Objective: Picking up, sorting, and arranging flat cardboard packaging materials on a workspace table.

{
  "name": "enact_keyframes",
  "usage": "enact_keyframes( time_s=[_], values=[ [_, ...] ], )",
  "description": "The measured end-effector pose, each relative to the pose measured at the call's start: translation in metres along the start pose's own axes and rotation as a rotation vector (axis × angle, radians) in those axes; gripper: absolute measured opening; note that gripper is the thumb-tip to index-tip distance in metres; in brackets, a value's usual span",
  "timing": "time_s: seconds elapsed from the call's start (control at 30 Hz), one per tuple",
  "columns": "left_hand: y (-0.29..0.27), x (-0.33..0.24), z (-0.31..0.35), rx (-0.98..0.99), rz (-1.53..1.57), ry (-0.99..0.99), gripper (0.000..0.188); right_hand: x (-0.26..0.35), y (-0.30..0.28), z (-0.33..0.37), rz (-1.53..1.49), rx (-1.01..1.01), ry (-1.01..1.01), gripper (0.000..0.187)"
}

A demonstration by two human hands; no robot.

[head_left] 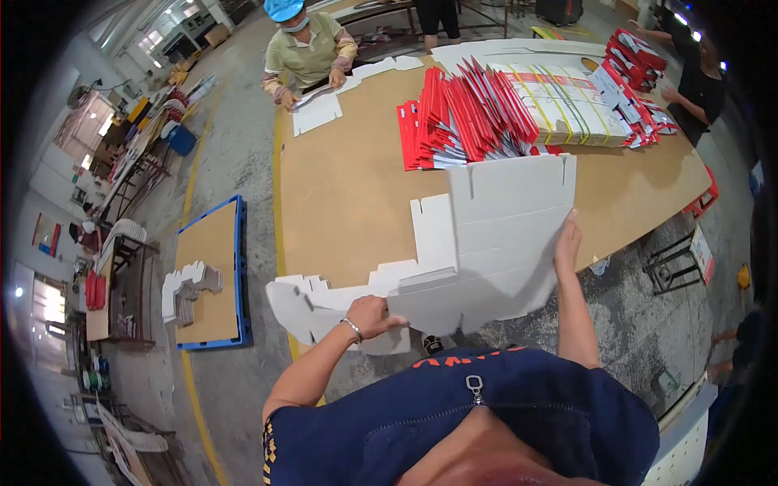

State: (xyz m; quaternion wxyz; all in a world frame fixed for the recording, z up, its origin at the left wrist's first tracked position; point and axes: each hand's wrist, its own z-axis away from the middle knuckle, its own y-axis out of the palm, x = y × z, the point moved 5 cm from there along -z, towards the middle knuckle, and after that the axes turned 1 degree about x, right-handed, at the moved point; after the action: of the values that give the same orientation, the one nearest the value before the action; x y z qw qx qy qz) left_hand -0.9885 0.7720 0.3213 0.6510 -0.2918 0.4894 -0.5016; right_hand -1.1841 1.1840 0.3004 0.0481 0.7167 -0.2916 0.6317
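A large white cardboard sheet (510,235) with slots cut into its edges is held tilted over the near edge of the table. My right hand (568,243) grips its right edge, fingers pointing away from me. At the sheet's lower left, my left hand (371,317) is closed on the cardboard, thumb stretched to the right; the fingertips are hidden. More white die-cut cardboard (433,235) shows beneath and to the left of the sheet, lying on the brown tabletop (348,194). How many layers overlap there, I cannot tell.
Red-and-white folded packages (478,113) and a strapped stack of white card (563,101) stand beyond the sheet. Across the table, a person (312,57) handles white pieces (318,115). Left on the floor is a blue pallet (241,275) with cut cardboard (188,287); a stool (677,263) stands right.
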Motion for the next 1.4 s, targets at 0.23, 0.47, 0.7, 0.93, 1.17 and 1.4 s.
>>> enact_keyframes(
  time_s=[0.23,0.47,0.7,0.93,1.17,1.4],
  values=[
    [0.038,-0.152,-0.026,0.424,-0.092,0.043,0.064,-0.082,-0.154,-0.034,0.237,0.277,0.003,0.056],
    [0.085,-0.296,-0.082,0.526,-0.203,0.256,0.075,-0.168,-0.321,-0.054,0.356,0.195,0.259,0.066],
    [0.102,-0.409,-0.154,0.464,-0.350,0.419,0.071,-0.252,-0.418,-0.066,0.285,0.028,0.468,0.070],
    [0.111,-0.485,-0.264,0.511,-0.330,0.420,0.076,-0.273,-0.453,-0.159,0.400,-0.051,0.400,0.063],
    [0.103,-0.563,-0.411,0.701,-0.173,0.509,0.081,-0.262,-0.470,-0.304,0.628,-0.094,0.482,0.066],
    [0.128,-0.622,-0.531,0.807,-0.219,0.467,0.081,-0.308,-0.485,-0.405,0.515,-0.112,0.333,0.053]
  ],
)
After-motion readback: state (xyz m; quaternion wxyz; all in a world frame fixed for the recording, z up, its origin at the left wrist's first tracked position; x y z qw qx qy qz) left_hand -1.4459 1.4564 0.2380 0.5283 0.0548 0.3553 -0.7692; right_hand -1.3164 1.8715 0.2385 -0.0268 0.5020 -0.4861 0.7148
